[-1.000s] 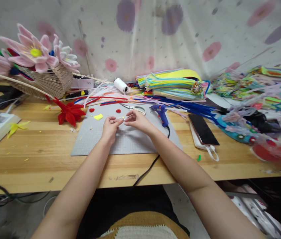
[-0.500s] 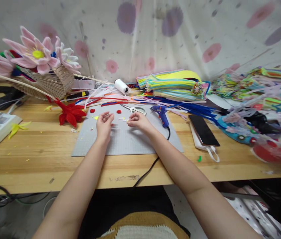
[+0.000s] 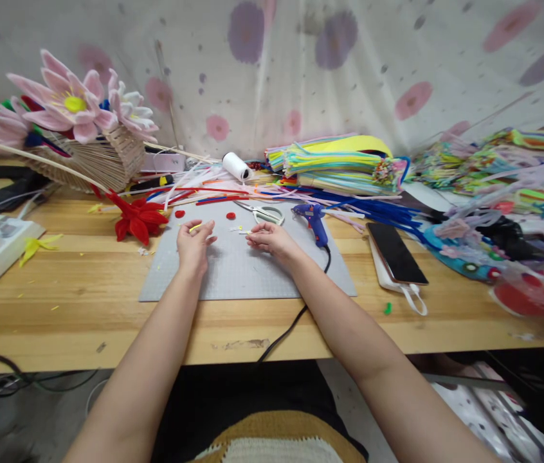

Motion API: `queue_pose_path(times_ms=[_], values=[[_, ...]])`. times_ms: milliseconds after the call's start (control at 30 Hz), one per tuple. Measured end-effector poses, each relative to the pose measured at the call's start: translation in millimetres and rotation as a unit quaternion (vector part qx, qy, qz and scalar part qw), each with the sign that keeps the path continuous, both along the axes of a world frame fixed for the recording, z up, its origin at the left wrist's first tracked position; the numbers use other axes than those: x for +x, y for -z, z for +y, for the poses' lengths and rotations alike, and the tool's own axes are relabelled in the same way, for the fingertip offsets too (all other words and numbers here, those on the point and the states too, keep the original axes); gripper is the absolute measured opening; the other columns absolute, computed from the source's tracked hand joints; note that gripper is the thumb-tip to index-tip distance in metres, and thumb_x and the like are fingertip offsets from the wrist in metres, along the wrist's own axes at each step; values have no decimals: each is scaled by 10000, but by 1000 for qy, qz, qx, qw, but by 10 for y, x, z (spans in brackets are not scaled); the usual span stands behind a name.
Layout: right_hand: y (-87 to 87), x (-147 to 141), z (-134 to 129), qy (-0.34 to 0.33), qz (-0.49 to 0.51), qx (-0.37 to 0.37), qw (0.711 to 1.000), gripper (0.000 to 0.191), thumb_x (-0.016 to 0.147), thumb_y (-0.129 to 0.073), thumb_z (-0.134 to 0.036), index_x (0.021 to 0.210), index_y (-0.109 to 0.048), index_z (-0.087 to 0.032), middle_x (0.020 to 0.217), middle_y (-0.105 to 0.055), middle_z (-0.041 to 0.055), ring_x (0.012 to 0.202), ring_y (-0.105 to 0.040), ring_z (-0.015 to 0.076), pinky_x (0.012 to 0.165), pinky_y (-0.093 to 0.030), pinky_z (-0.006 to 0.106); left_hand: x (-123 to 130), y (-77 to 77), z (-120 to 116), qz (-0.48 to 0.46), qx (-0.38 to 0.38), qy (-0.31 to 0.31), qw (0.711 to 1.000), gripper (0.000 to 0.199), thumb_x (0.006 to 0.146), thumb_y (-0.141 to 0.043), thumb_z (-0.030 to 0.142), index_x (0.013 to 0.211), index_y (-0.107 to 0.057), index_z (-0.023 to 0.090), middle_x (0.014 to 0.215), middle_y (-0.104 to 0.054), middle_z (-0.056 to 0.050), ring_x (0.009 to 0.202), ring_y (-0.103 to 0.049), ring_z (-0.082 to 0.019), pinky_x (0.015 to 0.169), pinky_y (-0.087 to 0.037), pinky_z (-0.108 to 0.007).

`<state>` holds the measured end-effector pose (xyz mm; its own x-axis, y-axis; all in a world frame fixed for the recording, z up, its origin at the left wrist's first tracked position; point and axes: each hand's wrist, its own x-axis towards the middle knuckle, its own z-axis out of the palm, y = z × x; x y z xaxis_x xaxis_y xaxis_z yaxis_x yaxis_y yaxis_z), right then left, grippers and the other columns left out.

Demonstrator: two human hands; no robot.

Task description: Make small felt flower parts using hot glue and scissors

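My left hand is over the left part of the grey cutting mat, its fingers closed around a small yellow piece. To the right, my right hand pinches a thin pale strip at its fingertips; its exact kind is too small to tell. Tiny white and yellow bits lie between the two hands. Two small red pieces, a left one and a right one, rest on the mat beyond them. Scissors lie just behind my right hand, and a blue glue gun is to their right.
A red fuzzy flower sits left of the mat. Pipe cleaner bundles and a white thread spool are at the back. A phone lies on the right. The glue gun's black cord crosses the table's front edge.
My left hand has moved left, away from my right hand, and taken hold of the yellow piece that lay on the mat. My right hand stays nearly in place.
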<state>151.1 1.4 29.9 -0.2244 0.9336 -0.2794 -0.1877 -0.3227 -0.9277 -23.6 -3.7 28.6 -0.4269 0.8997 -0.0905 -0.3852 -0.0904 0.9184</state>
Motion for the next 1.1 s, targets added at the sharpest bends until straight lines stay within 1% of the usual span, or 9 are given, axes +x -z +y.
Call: queue_pose_path(times_ms=[100,267,333,400,533,633,833,933,1100], values=[[6,3,-3,0,5,-1,1000,236,627,-715,-127,733,-509,-174,676,-675,-7,611,-631,82,630,-491,210,74,31,-35,32,1,48,998,443,495,-765,258,837,-495,178,596,-547,62,584,-543,-82,591,-476,-229],[43,-9,-8,-13,2,14,1000,272,591,-749,-177,729,-516,-171,661,-672,-13,604,-630,87,627,-488,216,274,27,-114,82,-19,162,983,426,517,-761,313,873,-594,150,818,-664,-46,695,-602,-122,575,-466,-225],[55,-26,-13,-23,2,26,999,293,567,-763,-194,724,-517,-171,650,-666,-20,603,-629,88,630,-487,218,325,10,-132,89,-27,193,977,407,510,-769,307,853,-624,141,820,-675,-62,687,-606,-125,547,-438,-207],[59,-43,-20,-37,1,34,999,310,548,-770,-205,721,-515,-173,648,-664,-25,600,-627,91,628,-485,222,341,-1,-138,93,-34,194,976,396,504,-777,303,834,-638,136,762,-674,-60,647,-596,-120,509,-401,-192],[51,-43,-16,-54,-14,48,997,316,547,-761,-238,738,-516,-183,699,-670,-14,619,-623,94,609,-473,217,285,9,-119,63,-45,155,985,426,464,-798,300,815,-618,140,714,-658,-31,579,-558,-89,469,-354,-175],[67,-2,23,-20,-52,85,995,268,570,-732,-258,723,-525,-185,681,-631,-26,608,-592,83,570,-449,200,225,30,-96,24,-55,152,987,451,440,-807,280,811,-583,154,708,-644,-11,591,-557,-85,479,-371,-172],[143,80,115,61,-161,149,974,161,623,-667,-251,654,-524,-183,508,-488,-71,443,-442,60,458,-368,203,193,46,-72,-35,-60,156,985,443,492,-798,213,841,-530,159,624,-618,17,597,-584,-86,593,-477,-210],[142,78,116,48,-152,143,977,137,626,-671,-253,637,-559,-177,507,-507,-58,443,-464,65,463,-386,208,182,34,-82,-23,-65,174,982,431,546,-776,198,912,-560,129,656,-647,-19,619,-613,-105,629,-507,-243],[131,50,112,48,-105,84,990,117,615,-698,-211,656,-600,-162,546,-568,-27,475,-519,79,507,-464,233,141,22,-108,-8,-63,225,972,471,580,-764,185,1005,-574,119,839,-694,-91,751,-661,-149,663,-530,-262]])
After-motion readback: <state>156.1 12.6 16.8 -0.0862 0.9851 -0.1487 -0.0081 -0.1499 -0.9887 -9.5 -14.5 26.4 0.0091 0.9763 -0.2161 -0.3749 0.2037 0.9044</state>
